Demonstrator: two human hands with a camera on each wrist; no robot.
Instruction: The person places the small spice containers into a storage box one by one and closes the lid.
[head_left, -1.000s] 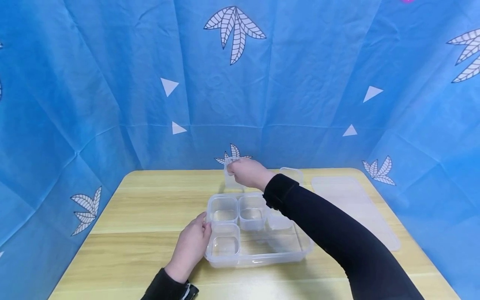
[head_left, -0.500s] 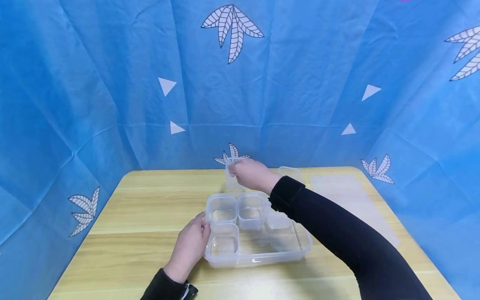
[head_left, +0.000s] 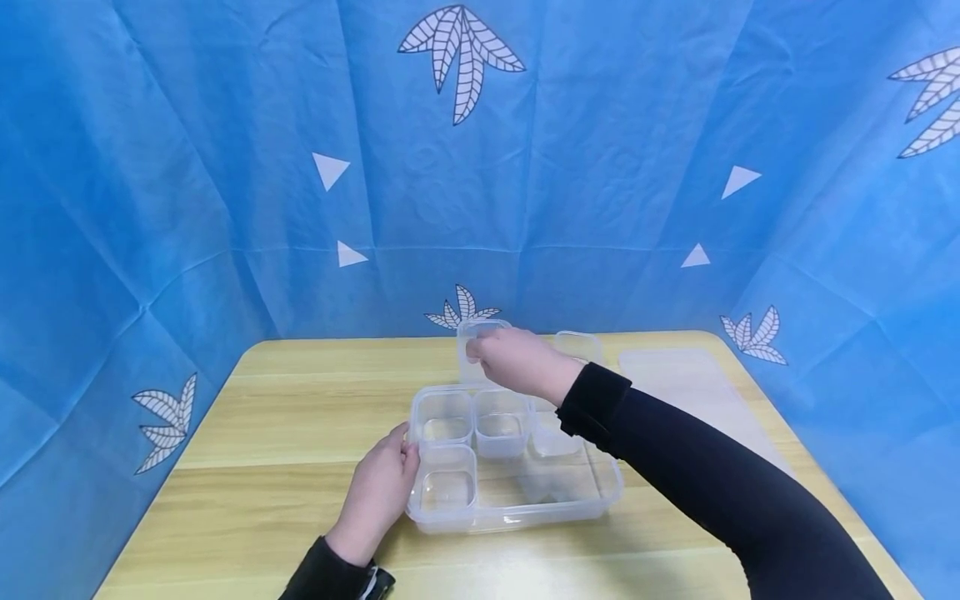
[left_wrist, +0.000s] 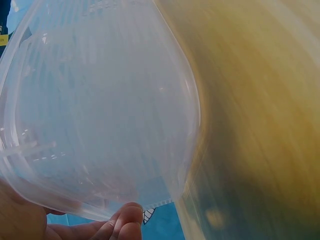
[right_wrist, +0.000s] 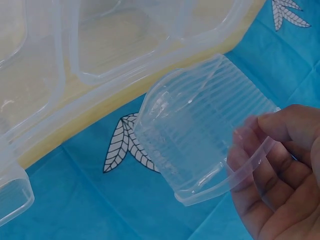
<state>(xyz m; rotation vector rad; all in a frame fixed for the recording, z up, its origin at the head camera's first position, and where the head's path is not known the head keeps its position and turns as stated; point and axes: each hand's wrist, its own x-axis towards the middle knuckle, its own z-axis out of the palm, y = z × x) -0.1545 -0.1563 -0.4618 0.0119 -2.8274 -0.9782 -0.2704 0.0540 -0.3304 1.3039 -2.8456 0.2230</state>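
Note:
A large clear plastic food container point(head_left: 517, 518) sits on the table, with several small clear boxes inside, among them a front-left box point(head_left: 447, 492) and a back-left box point(head_left: 445, 410). My left hand point(head_left: 375, 492) grips its left side; thumb and fingers pinch the rim in the left wrist view. Beyond the container's back edge, my right hand point(head_left: 525, 362) holds another small clear box point(right_wrist: 195, 125). In the right wrist view the thumb is outside that box's wall, with fingers showing through the plastic. My right forearm covers part of the container's right side.
Another small clear box point(head_left: 579, 343) stands at the back of the table, right of my right hand. A flat translucent lid point(head_left: 675, 375) lies on the right, partly behind my sleeve. A blue patterned cloth point(head_left: 600, 167) surrounds the wooden table point(head_left: 247, 467).
My right hand has shifted slightly to the right and nearer, carrying the small box with it. The left hand keeps its grip on the large container. The head view has moved a little.

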